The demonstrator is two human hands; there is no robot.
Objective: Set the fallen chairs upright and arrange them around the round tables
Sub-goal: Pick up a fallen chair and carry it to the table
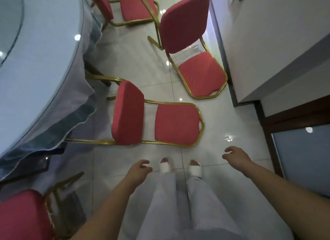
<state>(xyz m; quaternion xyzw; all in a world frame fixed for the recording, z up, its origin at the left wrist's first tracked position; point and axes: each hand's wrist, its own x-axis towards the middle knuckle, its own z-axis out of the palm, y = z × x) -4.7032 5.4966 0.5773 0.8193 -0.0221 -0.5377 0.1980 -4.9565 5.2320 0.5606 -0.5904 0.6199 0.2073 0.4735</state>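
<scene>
The floor (216,130) is laid with glossy white tiles with thin grey joints between them, and small bright light spots (229,137) reflect off it. Along the right side rises a white wall (267,43) with a stepped ledge and a dark strip (233,91) at its foot. Nearer, a dark brown wooden frame (285,117) borders a smooth blue-grey panel (303,161).

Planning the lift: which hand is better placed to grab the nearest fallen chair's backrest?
Right, probably. The right hand hangs empty nearer the backrest; the left hand, also empty, is toward the seat end.
</scene>
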